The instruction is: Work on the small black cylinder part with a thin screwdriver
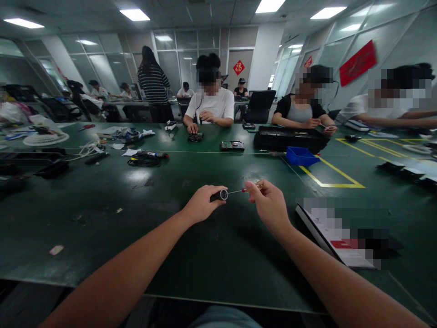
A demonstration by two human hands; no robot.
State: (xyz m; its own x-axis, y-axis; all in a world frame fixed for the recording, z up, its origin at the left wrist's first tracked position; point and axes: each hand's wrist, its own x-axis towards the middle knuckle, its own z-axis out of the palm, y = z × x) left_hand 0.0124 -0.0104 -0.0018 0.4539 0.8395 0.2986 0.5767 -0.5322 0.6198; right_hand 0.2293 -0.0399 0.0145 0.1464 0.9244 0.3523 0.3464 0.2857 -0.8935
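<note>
Just above centre of the frame, your left hand (201,203) closes its grip on a small dark cylinder with a silvery ring face (222,195), turned toward the right so the tool can meet it. Your right hand (269,202) pinches a thin screwdriver (243,190) by its red handle, the shaft level and its tip at the ring. Both are held clear above the green desk (191,255), arms stretched forward. A booklet (336,239) lies at lower right; a blue bin (300,156) sits beyond.

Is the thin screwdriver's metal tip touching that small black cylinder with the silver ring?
Touching. The head view shows the thin screwdriver, held by the right hand, meeting the small black cylinder in the left hand, no gap.
</note>
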